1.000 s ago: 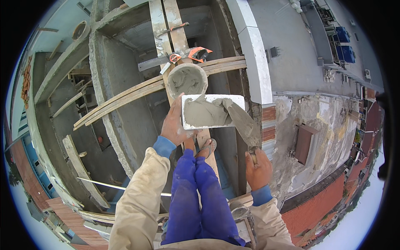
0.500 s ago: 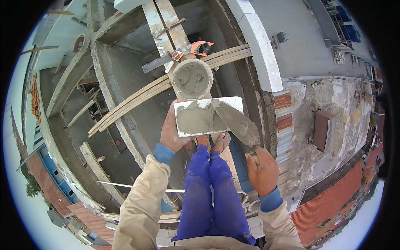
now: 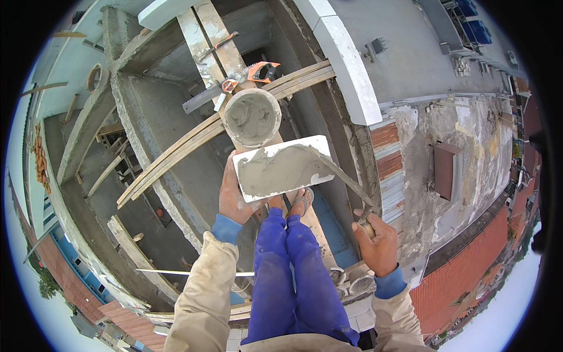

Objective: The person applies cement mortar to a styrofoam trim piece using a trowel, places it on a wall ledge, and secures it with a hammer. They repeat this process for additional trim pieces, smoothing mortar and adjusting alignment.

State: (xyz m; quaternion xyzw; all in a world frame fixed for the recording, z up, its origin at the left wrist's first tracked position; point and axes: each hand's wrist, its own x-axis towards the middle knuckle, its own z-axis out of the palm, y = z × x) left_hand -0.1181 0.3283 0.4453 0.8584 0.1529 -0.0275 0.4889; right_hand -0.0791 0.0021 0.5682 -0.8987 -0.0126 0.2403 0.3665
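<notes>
My left hand (image 3: 234, 190) grips the left end of a white lightweight block (image 3: 321, 145). Grey wet mortar (image 3: 281, 170) coats most of the block's upper face, with bare white showing along the edges. In my right hand (image 3: 376, 243) is the handle of a trowel (image 3: 350, 183), my fingers wrapped round it. The trowel's mortar-smeared blade is turned nearly edge-on, its tip at the mortar near the block's right end. Just beyond the block stands a round bucket (image 3: 253, 141) with mortar inside.
Past the bucket, a handsaw (image 3: 203, 98) with an orange handle (image 3: 264, 71) and a hammer-like tool (image 3: 218, 46) lie on planks (image 3: 205, 23). Timber battens (image 3: 170, 158) cross beneath. A row of white blocks (image 3: 349, 64) lines the right wall. Deep open bays drop away on both sides.
The trowel blade has turned from lying flat to nearly edge-on. Mortar now covers the block's face more evenly. My right hand has shifted slightly down and right; the whole view has moved a little.
</notes>
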